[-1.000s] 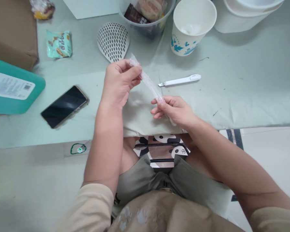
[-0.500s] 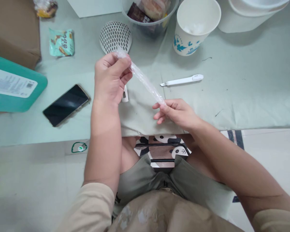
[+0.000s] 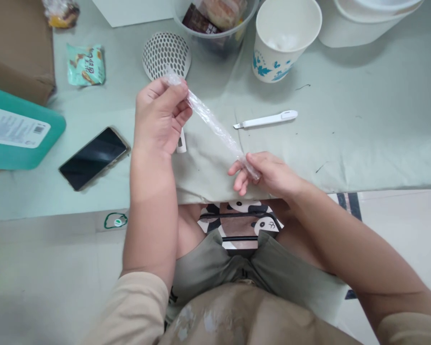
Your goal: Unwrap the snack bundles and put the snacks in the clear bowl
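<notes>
A narrow strip of clear plastic wrap (image 3: 215,124) stretches slantwise between my two hands, above the table. My left hand (image 3: 163,112) pinches its upper end between thumb and fingers. At the lower end, my right hand (image 3: 264,172) has the thumb by the wrap, and the end lies across its parted fingers. Behind my left hand lies a white perforated scoop (image 3: 167,52), its handle partly hidden. A white cutter with a short blade (image 3: 267,120) rests on the cloth to the right of the strip.
On the left are a black phone (image 3: 93,158), a green container (image 3: 25,129), a brown box (image 3: 17,48) and a turquoise snack packet (image 3: 86,65). Along the back stand a clear bowl of snacks (image 3: 215,34), a paper cup (image 3: 273,62) and white containers (image 3: 355,28).
My right hand has shifted a little down along the wrap, whose end now shows past the thumb and across the fingers. My left hand keeps its pinch. The whole view has shifted slightly.
</notes>
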### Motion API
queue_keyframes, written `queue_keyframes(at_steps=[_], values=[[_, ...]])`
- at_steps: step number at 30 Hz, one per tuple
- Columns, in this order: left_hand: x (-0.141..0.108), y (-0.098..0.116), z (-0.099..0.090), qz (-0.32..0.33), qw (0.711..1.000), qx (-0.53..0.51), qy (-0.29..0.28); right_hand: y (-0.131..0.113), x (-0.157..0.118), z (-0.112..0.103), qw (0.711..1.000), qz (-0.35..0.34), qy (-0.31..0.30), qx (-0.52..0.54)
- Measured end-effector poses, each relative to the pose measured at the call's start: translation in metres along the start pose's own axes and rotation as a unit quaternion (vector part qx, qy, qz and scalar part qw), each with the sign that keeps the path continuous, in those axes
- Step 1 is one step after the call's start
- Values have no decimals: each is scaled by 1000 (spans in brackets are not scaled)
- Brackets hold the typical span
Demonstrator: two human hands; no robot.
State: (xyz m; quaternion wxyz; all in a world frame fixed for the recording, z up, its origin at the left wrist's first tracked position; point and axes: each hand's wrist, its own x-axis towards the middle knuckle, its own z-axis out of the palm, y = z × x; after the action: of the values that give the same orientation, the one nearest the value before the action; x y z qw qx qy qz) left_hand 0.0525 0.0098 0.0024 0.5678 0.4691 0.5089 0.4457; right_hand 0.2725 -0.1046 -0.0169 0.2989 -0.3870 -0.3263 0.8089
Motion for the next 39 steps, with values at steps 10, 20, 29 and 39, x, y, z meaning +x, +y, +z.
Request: queue_keyframes(at_steps=[10,20,29,39], values=[[6,-6,-6,17,999,-27,15,-1,-3,1,1000,16,-12,-18],[-1,2,0,-34,999,-26,31,0,-3,3,999,20,-33,-4],[-12,14,11,-20,994,74,-81,-2,-6,3,999,-8,-35,-28],[-25,7,29,194,903,348,-160,-2,-8,-6,991,-116,-47,43]])
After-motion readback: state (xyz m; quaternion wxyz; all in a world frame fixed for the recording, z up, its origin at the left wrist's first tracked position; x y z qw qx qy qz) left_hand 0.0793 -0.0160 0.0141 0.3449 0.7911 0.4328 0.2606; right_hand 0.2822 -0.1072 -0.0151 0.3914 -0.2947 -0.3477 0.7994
